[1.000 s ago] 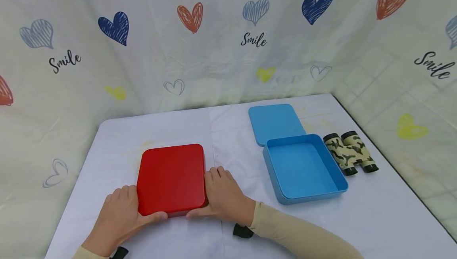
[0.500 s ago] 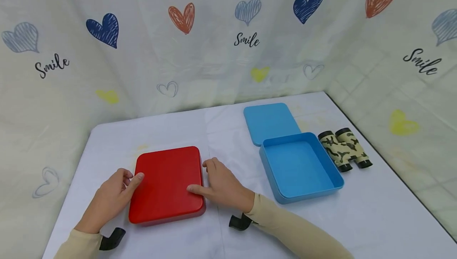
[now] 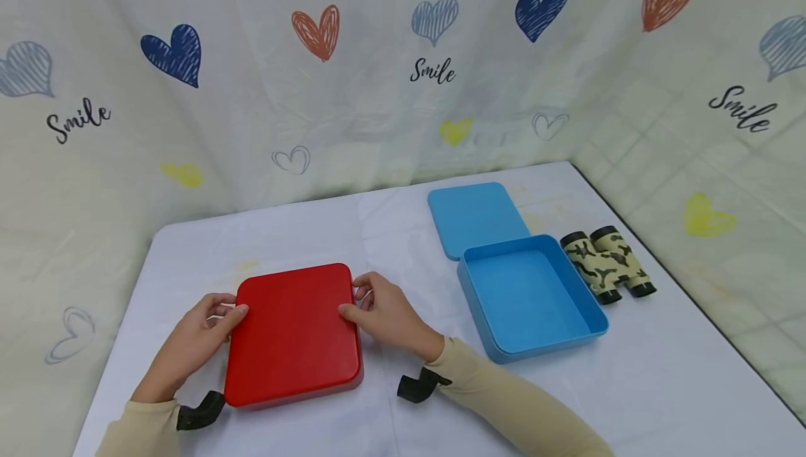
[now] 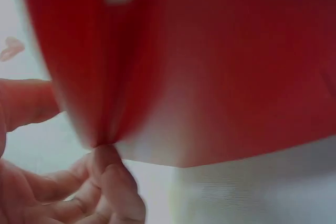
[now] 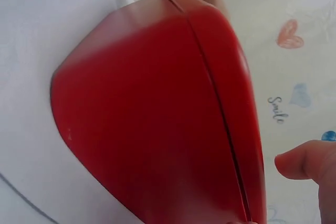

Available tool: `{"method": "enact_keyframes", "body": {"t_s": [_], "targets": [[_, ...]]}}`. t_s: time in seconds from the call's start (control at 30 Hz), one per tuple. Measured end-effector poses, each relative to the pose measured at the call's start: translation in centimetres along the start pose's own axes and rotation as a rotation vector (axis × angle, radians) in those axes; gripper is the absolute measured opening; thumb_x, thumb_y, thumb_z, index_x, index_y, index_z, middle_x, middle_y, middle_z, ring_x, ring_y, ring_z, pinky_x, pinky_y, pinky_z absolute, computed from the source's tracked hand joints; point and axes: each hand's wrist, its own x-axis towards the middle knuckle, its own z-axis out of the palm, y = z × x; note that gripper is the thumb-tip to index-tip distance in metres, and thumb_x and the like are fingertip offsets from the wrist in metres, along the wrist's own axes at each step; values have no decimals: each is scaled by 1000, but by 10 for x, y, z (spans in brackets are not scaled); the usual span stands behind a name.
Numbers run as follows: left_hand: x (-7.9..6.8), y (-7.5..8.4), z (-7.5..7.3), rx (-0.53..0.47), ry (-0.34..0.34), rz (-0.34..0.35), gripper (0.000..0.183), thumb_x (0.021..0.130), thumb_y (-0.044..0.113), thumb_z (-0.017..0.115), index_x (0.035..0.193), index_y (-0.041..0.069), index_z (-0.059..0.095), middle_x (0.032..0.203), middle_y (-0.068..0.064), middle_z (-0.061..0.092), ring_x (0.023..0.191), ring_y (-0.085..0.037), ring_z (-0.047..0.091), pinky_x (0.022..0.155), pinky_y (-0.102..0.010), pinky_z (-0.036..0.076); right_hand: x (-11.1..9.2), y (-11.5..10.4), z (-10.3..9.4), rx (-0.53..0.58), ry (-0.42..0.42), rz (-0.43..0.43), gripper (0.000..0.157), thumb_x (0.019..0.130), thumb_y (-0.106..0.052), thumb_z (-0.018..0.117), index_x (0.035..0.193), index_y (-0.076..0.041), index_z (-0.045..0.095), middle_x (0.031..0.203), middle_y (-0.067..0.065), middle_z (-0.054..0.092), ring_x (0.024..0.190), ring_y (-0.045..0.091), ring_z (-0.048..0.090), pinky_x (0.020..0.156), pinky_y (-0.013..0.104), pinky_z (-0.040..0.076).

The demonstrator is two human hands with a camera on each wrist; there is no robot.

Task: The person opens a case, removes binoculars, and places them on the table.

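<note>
A red box (image 3: 292,338) with its lid on rests on the white table, left of the middle. My left hand (image 3: 192,341) holds the lid's left edge, thumb on the rim and fingers bent against the side. In the left wrist view, fingertips (image 4: 107,156) touch the red box (image 4: 236,77) at its seam. On the opposite side, my right hand (image 3: 390,313) is at the lid's right edge, fingers curled by the side. The right wrist view shows the seam between lid and base of the red box (image 5: 142,114); there the thumb (image 5: 296,161) looks slightly apart from the lid.
To the right stands an uncovered blue box (image 3: 535,303) with nothing in it. Its blue lid (image 3: 478,215) lies behind it. Camouflage binoculars (image 3: 607,264) lie beside the blue box, near the table's right edge. A heart-printed curtain (image 3: 371,114) hangs behind.
Both hands have moved from the red box's near corners up along its sides, and their thumbs have shifted from the front onto the lid's edges. The box sits slightly nearer in view.
</note>
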Motion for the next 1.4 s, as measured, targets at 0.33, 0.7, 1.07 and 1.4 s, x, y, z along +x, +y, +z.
{"method": "enact_keyframes", "body": {"t_s": [0.33,0.7,1.07,1.4], "targets": [[4,-8,-7,-135,-108,-54,77,101,52,61,155,7,31,141,-19,52,105,-19,69,90,-36,59,5,0,0,87,9,85,48,90,-30,76,127,-6,59,105,4,66,86,14,61,63,25,52],[1,-12,-7,-217,-107,-64,78,100,46,66,155,6,29,140,-21,50,103,-20,67,84,-28,61,3,-6,-2,100,-27,91,47,89,-27,77,128,-6,60,108,5,68,88,12,63,68,24,53],[5,-10,-9,-267,-121,-28,73,100,42,66,154,8,30,135,-20,53,102,-19,68,84,-28,61,4,-5,-4,113,-30,122,53,89,-27,77,132,-5,58,110,6,68,88,14,65,70,29,55],[3,-8,-11,-269,-140,-25,74,100,42,67,153,8,29,136,-20,54,102,-19,69,85,-28,60,4,-7,-6,124,-36,139,51,88,-26,78,132,-5,59,110,7,68,89,14,65,70,30,54]]}}
